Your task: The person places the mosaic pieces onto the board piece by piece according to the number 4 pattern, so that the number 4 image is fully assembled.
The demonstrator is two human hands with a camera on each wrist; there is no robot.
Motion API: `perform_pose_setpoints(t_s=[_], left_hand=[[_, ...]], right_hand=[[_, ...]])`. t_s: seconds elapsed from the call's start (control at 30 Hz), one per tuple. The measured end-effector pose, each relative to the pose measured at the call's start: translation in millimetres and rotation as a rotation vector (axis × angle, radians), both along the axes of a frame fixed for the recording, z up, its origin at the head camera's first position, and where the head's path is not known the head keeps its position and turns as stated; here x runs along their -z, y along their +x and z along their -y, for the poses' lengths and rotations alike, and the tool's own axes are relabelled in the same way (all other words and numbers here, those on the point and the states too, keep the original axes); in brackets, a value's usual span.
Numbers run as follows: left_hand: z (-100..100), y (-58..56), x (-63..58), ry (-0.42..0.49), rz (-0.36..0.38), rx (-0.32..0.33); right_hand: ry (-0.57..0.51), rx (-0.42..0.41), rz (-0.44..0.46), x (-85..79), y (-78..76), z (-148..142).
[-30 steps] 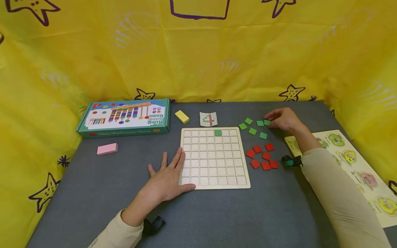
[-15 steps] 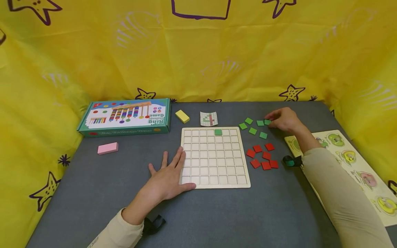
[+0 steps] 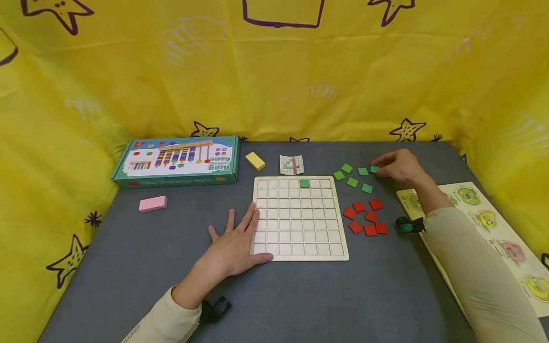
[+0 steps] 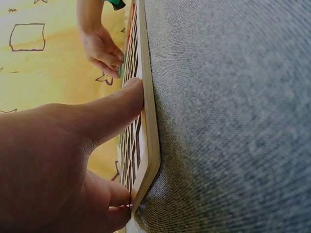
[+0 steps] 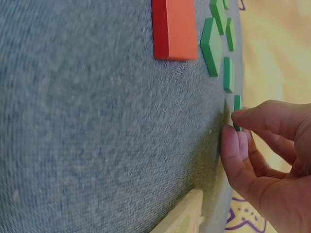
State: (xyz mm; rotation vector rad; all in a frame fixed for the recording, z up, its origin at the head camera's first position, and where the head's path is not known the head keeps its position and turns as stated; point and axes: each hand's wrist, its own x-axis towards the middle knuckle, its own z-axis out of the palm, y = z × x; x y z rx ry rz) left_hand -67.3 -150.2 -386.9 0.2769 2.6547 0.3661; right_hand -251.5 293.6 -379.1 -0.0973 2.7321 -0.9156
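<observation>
"Green tile (image 3: 374,169): where is it, exactly?"

"At the fingertips of the right hand (image 3: 400,166), at the right end of the loose green tiles (image 3: 352,182). The thumb and fingers pinch it by the edge, low over the table (image 3: 141,276); whether it touches the cloth I can't tell."

"And the left hand (image 3: 233,247)?"

"It grips nothing. The fingers are spread, two of them resting on the left edge of the grid board (image 3: 301,261), and the thumb lies on the near edge."

"Anything on that board?"

"One placed green square (image 3: 304,183), in the far row, fifth cell from the left."

"What lies around it?"

"A small pattern card (image 3: 291,165) just beyond the far edge, with a yellow block (image 3: 255,161) to its left. Seven red tiles (image 3: 371,216) lie to the right of the board, nearer the person than the green ones."

"Further out?"

"A game box (image 3: 176,162) and a pink block (image 3: 152,204) on the left; a picture puzzle (image 3: 484,219) on the right, partly under the right forearm."
</observation>
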Motion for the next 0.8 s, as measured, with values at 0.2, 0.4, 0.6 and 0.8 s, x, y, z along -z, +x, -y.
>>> perform_pose_setpoints(t_s=[0.2, 0.4, 0.6, 0.8], left_hand=[[-0.5, -0.1, 0.2, 0.000, 0.002, -0.004], [-0.3, -0.5, -0.3, -0.001, 0.001, -0.003], [-0.4, -1.0, 0.5, 0.000, 0.003, -0.003], [-1.0, -1.3, 1.2, -0.004, 0.005, -0.002]], right_hand=[[-0.008, -0.012, -0.035, -4.5, 4.1, 8.8], [-0.046, -0.029, -0.069, -11.8, 9.8, 26.9], [-0.110, -0.050, -0.093, -15.8, 14.7, 47.4], [-0.141, -0.079, -0.077, -16.9, 18.7, 66.3]])
